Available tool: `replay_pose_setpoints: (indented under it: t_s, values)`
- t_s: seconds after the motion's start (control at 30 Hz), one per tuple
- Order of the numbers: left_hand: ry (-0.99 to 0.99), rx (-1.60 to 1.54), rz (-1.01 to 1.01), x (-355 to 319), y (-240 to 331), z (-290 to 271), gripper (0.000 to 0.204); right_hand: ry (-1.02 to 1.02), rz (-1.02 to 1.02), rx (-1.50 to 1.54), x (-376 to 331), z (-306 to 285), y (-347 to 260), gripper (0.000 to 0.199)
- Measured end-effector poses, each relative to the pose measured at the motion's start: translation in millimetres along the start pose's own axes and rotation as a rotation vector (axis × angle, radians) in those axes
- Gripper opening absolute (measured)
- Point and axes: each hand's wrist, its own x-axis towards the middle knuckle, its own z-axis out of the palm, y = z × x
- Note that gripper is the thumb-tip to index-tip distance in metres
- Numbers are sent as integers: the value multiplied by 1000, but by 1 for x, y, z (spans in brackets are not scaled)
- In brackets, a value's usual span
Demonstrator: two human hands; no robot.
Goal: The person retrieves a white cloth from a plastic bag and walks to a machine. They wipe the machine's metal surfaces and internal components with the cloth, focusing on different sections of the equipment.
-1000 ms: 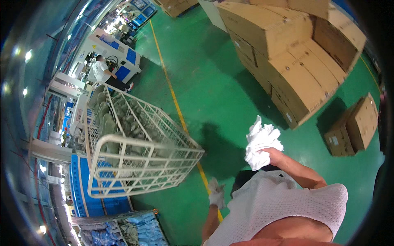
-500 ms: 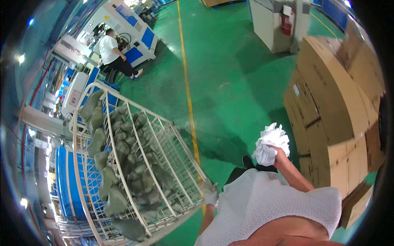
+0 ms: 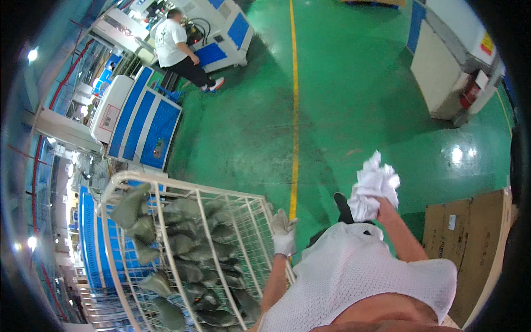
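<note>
My right hand (image 3: 383, 209) is closed round a crumpled bundle of white cloth (image 3: 375, 185), held out in front of my body over the green floor. My left hand (image 3: 284, 232) wears a pale glove. It is at the right side of a cream wire cart (image 3: 202, 193), with its fingers stretched out along the rail; whether it presses on the rail I cannot tell. Inside the cart lie several grey-green, foot-shaped pieces (image 3: 188, 246) that look like shoe lasts, heaped behind the bars.
A yellow line (image 3: 294, 110) runs along the green floor ahead. Beyond the cart stands a blue-and-white machine (image 3: 146, 124). A person in a white shirt (image 3: 170, 41) is at another machine (image 3: 232, 33). Cardboard boxes (image 3: 462, 229) stand at my right, and a fire extinguisher (image 3: 470, 93) beyond.
The view has advanced and turned, so the cart sits lower and the box stack has mostly slid out at the right. My left hand shows higher along the cart; my right still grips the cloth.
</note>
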Motion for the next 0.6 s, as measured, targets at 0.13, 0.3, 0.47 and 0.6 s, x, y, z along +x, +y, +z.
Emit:
replay_pose_setpoints:
  t_s: [0.13, 0.3, 0.47, 0.6]
  values:
    - [43, -559, -115, 60, 89, -61, 65, -254, 98, -278, 135, 124, -72, 47]
    - [246, -592, -344, 159, 142, -104, 23, -445, 107, -635, 253, 247, -112, 49]
    - [247, -491, -370, 299, 164, -191, 28, -711, 287, -530, 388, 347, -75, 35]
    - [248, -865, -491, 407, 141, -265, 36, -477, 389, -387, 421, 482, -92, 35]
